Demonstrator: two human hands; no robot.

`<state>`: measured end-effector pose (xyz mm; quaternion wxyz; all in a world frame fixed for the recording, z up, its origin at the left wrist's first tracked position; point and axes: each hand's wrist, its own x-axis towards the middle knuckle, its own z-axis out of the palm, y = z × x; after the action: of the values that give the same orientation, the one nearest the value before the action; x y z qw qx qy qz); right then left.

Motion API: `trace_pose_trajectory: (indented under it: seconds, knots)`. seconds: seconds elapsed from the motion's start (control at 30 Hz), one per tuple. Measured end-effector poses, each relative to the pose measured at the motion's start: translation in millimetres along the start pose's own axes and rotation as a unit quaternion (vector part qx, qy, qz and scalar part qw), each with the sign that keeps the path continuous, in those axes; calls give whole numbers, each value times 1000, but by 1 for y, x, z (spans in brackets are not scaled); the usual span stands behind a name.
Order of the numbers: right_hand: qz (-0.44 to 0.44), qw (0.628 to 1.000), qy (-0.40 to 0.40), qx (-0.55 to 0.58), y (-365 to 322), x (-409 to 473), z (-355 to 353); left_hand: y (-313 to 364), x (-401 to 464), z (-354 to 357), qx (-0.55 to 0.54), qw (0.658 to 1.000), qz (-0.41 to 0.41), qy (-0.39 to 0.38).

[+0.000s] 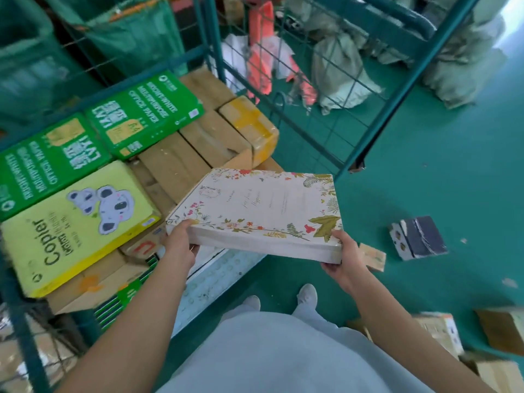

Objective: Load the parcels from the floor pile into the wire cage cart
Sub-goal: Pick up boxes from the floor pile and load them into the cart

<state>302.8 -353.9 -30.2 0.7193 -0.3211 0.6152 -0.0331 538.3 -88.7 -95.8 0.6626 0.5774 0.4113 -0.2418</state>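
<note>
Fingers of the right hand curl under the near right corner of one floral box, thumb on top; the left hand grips the near left corner the same way, thumb on the lid. Both hands hold the box flat at centre frame, above the open edge of the cart and clear of the parcels inside.

Inside the cart, at left, lie two green paper boxes side by side, with one yellow copier box below them in the frame. Several brown cartons fill the middle, and one carton wrapped in yellow tape sits at their upper right end.

On the green floor at right lies one small dark box. More cartons, three or so, crowd the lower right corner. Behind the cart's wire wall, in the upper middle, are grey sacks and red-orange bags; their number is unclear.
</note>
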Motion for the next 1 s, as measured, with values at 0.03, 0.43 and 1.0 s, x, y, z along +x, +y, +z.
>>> trace_pose_trajectory:
  seconds: [0.03, 0.43, 1.0]
  knots:
    - [2, 1000, -11, -13, -6, 7, 1, 0, -4, -2, -12, 1000, -1, 7]
    - [9, 974, -133, -185, -99, 63, 9, -50, -58, -6, -169, 979, 31, 110]
    - [-26, 915, -222, -337, -160, 126, 165, 7, -9, 8, -288, 948, 0, 137]
